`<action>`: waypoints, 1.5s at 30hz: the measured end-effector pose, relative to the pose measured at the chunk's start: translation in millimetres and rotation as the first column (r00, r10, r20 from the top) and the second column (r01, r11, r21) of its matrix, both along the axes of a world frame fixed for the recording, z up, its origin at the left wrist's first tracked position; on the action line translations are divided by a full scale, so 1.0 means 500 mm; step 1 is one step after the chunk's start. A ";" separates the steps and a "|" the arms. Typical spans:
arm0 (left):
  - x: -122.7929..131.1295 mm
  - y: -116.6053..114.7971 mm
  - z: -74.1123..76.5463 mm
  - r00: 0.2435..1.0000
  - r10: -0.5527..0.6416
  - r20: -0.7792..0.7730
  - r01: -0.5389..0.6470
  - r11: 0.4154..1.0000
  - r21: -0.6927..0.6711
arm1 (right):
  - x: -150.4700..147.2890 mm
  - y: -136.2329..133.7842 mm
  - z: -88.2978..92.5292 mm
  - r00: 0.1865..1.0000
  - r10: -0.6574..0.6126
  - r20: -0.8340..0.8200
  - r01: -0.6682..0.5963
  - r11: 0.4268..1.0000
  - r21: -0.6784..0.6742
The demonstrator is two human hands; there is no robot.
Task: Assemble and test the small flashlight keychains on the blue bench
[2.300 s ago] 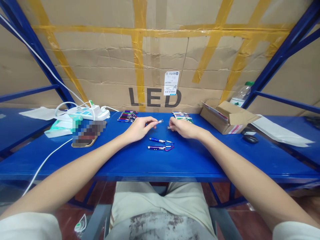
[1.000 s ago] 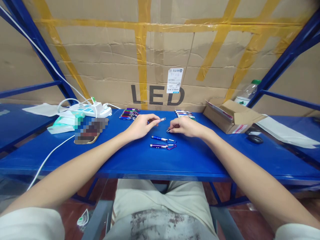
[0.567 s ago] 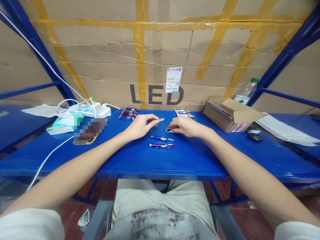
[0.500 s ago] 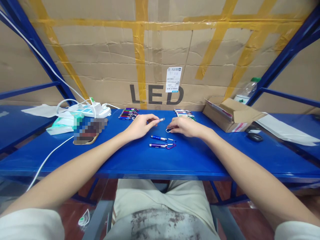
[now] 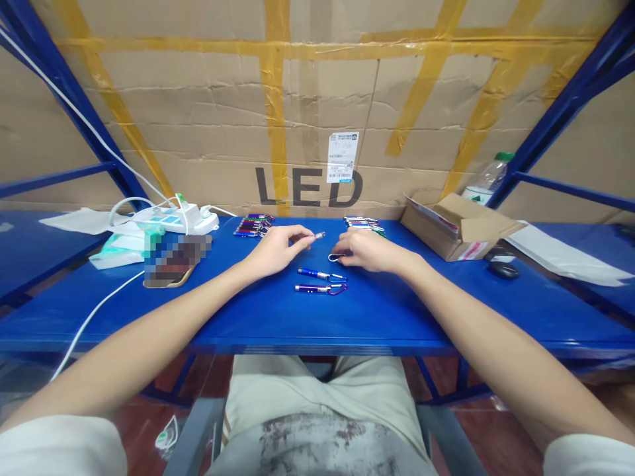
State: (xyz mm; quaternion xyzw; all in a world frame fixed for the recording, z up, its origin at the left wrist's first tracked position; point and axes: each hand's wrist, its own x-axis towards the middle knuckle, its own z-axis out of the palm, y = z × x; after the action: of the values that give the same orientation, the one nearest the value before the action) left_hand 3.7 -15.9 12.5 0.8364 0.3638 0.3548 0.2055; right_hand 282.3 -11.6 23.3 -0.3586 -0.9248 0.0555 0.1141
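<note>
My left hand (image 5: pixel 278 248) is closed on a slim pen-shaped light (image 5: pixel 319 236), whose silvery end pokes out past the fingertips. My right hand (image 5: pixel 366 250) pinches a small pale carabiner clip (image 5: pixel 334 258), its loop showing left of the fingers. A gap separates the two. Below them on the blue table lie a blue keychain penlight (image 5: pixel 311 272) and a purple keychain penlight (image 5: pixel 310 288), each with a carabiner at its right end. Behind the left hand is a row of several penlights (image 5: pixel 251 225); another row of penlights (image 5: pixel 361 221) is partly hidden by the right hand.
An open cardboard box (image 5: pixel 454 228), a black mouse (image 5: pixel 504 270) and a plastic bottle (image 5: pixel 491 178) are at the right. On the left are a phone (image 5: pixel 169 278), a tissue pack (image 5: pixel 116 254) and a power strip (image 5: pixel 201 221) with white cables. A large carton (image 5: pixel 198 132) stands behind the table (image 5: pixel 317 324).
The whole view has shifted very slightly. Both hands keep the same pose and hold the same things.
</note>
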 end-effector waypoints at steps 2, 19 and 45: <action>-0.001 0.000 0.000 1.000 -0.003 -0.004 0.003 1.000 0.002 | -0.001 -0.001 0.001 1.000 -0.004 0.004 0.004 1.000 0.009; 0.002 -0.004 0.002 1.000 -0.018 0.023 0.018 1.000 0.011 | -0.022 -0.016 0.005 0.933 -0.090 -0.349 0.106 0.994 0.027; 0.001 -0.002 -0.004 0.995 -0.084 0.045 0.079 0.991 0.103 | -0.052 -0.027 -0.004 0.628 -0.171 -0.759 0.015 0.978 -0.208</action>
State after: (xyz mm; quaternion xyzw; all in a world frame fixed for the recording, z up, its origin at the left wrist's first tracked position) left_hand 4.2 -17.0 10.6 0.8510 0.3055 0.3846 0.1860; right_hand 256.4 -25.0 21.5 -0.3564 -0.7579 0.2815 0.4684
